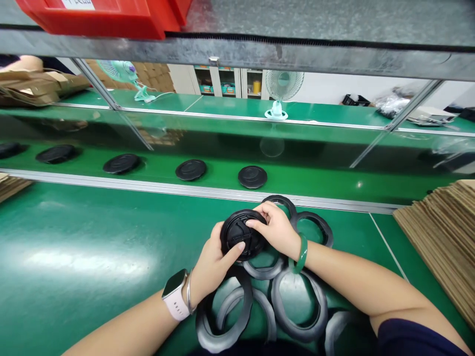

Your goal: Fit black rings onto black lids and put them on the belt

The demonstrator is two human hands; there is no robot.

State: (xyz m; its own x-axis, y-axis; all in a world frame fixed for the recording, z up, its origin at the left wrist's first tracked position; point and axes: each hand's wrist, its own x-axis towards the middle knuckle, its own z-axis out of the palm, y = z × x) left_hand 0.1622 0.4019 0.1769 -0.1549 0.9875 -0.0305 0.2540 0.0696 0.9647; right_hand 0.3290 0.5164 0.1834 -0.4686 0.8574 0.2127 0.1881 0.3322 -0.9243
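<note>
The left grip and right grip are clenched on a black plastic disc, seemingly light and stiff and best held by its rim, over black rings spreading toward six o'clock on the green surface.

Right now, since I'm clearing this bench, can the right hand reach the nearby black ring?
Probably yes: nothing lies between the right hand and the black rubber ring, but that hand must first leave the black cap.
</note>
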